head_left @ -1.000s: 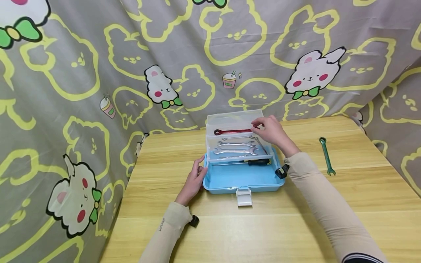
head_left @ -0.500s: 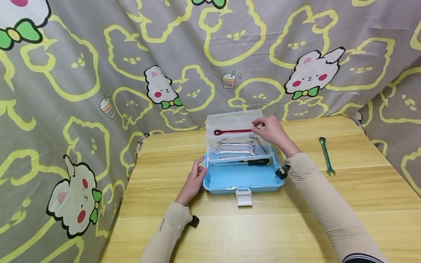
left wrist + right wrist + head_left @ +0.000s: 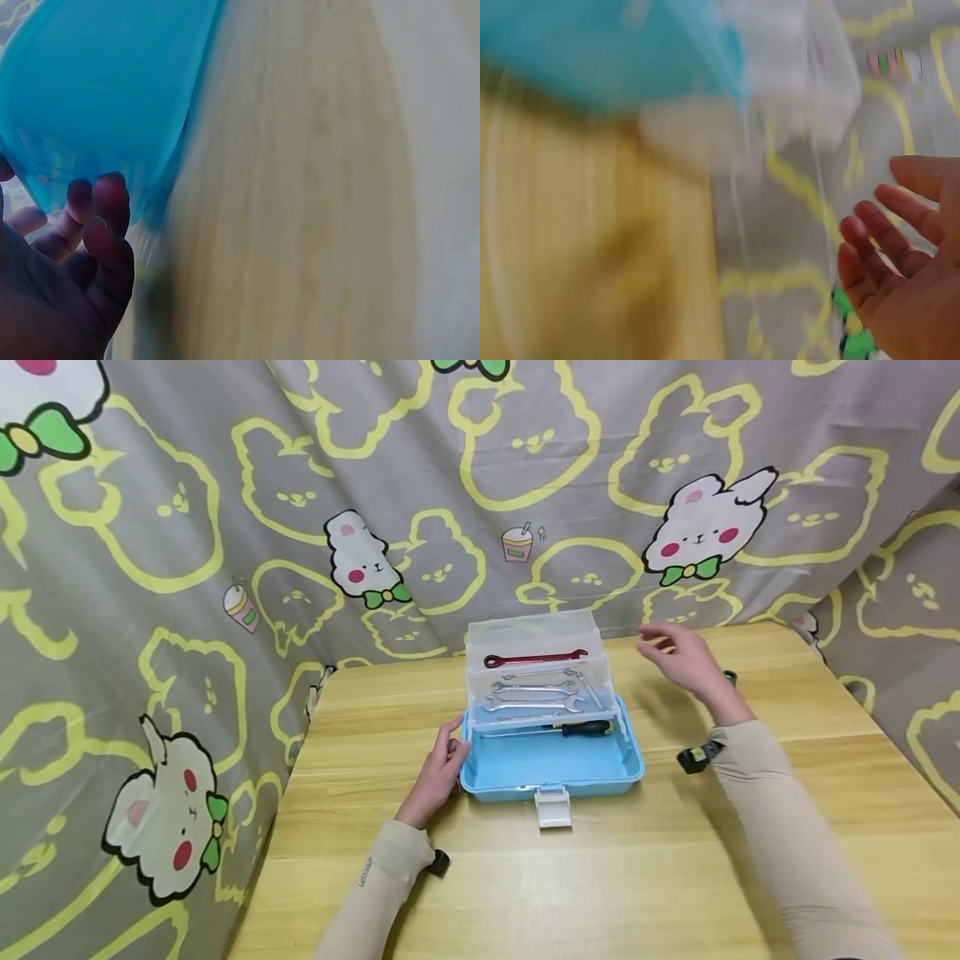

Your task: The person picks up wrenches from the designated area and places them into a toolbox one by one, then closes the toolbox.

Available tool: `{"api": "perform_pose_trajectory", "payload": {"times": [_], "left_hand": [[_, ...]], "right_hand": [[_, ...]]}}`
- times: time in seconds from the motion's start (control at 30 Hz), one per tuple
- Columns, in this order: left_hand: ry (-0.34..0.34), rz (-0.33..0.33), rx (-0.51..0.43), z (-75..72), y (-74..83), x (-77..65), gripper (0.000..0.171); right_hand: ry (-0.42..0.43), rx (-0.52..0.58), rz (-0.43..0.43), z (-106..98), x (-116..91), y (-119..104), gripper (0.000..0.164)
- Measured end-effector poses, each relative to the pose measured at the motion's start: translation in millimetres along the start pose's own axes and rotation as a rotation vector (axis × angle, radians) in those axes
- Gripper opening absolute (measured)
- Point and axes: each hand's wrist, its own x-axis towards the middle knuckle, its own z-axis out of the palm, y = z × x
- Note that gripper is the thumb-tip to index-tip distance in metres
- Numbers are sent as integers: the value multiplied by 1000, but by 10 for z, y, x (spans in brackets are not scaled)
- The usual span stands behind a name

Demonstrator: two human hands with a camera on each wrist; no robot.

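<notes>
A light blue toolbox (image 3: 551, 768) stands with its translucent lid and tray raised. My left hand (image 3: 437, 774) rests at its left end; in the left wrist view its fingers bend loosely beside the blue outer wall. A red wrench (image 3: 536, 658) lies in the upper tray, and several silver wrenches (image 3: 534, 703) lie in the lower one. A screwdriver (image 3: 587, 728) with a black and yellow handle lies in the box at the back. My right hand (image 3: 686, 662) is off to the right of the box, holding nothing, fingers loosely bent and apart in the right wrist view.
A green wrench (image 3: 730, 677) lies on the wooden table (image 3: 600, 885) at the right, mostly hidden behind my right hand and wrist. The box's white latch (image 3: 553, 810) hangs down in front. A patterned curtain (image 3: 427, 460) closes off the back and left.
My right hand has left the red wrench in the upper tray and moved right, toward the green wrench. The left hand stays at the toolbox's left end.
</notes>
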Motion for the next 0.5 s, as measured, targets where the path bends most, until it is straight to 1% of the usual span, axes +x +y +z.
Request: {"api": "perform_pose_trajectory", "payload": {"times": [0.07, 0.17, 0.3, 0.4, 0.5], "left_hand": [[3, 4, 2, -6, 1, 8, 54], [2, 6, 5, -7, 4, 15, 54], [-8, -7, 5, -3, 14, 7, 54], [-12, -17, -1, -4, 12, 0, 55], [-8, -12, -2, -8, 7, 3, 54]], "right_hand": [[-18, -49, 42, -164, -104, 216, 47], [-54, -106, 112, -398, -300, 609, 52], [-89, -126, 244, -647, -586, 1120, 59], [-133, -145, 309, -766, -731, 1358, 62], [-186, -163, 316, -826, -807, 1465, 63]]}}
